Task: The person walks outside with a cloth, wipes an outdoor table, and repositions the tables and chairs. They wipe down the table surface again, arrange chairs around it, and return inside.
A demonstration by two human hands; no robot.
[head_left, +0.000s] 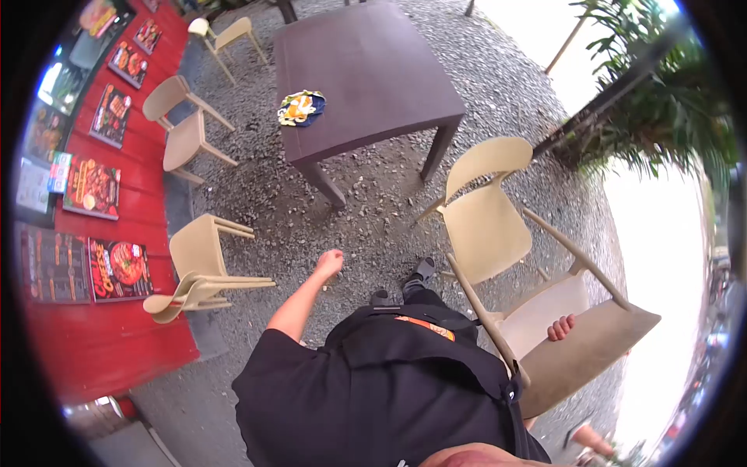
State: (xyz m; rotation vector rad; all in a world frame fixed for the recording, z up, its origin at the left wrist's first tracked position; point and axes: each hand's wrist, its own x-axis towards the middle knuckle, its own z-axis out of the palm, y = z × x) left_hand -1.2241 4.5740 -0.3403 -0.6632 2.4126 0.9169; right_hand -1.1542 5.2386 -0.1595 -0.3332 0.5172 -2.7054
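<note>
My right hand (pixel 560 328) grips a beige plastic chair (pixel 595 354), its fingertips curled over a part of the frame. That chair is tilted at my right side, with its legs pointing forward, and my right arm is mostly hidden. Out in front of my body hangs my left hand (pixel 331 263), loosely closed, with nothing visible in it. Just beyond the held chair, another beige chair (pixel 486 229) stands upright on the gravel. A dark brown table (pixel 373 74) is ahead of me, with a blue, orange and white cloth-like item (pixel 302 108) on its left edge.
More beige chairs stand on the left: one near (pixel 206 253), one farther (pixel 185 128), one at the back (pixel 232 33). A red wall (pixel 152 210) with food posters (pixel 92 187) runs along the left. Leafy plants (pixel 661 101) and a dark post (pixel 615 97) are right. Gravel covers the ground.
</note>
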